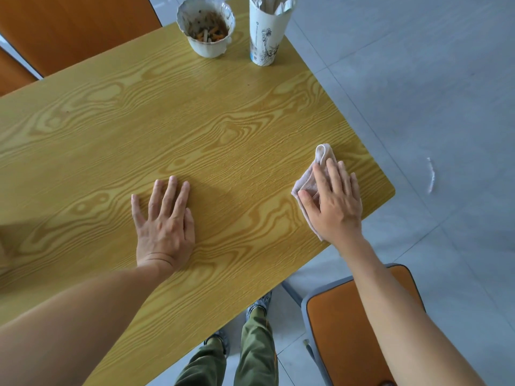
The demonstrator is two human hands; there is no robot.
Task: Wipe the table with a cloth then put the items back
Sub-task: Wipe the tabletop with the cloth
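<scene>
R hand (333,200) flat, fingers straight, pressing cloth (308,181) on table (223,129) at 3 o'clock; L hand (164,221) flat, released, w/ cups at 12.

Orange chair seat (359,330) at lower right — another orange chair (72,29) at upper left; grey tiled floor (418,79); green trousers (250,355).

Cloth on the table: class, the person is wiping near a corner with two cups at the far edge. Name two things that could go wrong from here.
1. The cloth under the flat right hand lies near the table corner; a wide stroke might slide it off the edge.
2. The cup of cigarette butts and the tall paper cup stand at the far edge; a sweep reaching there might tip them, spilling ash.
</scene>
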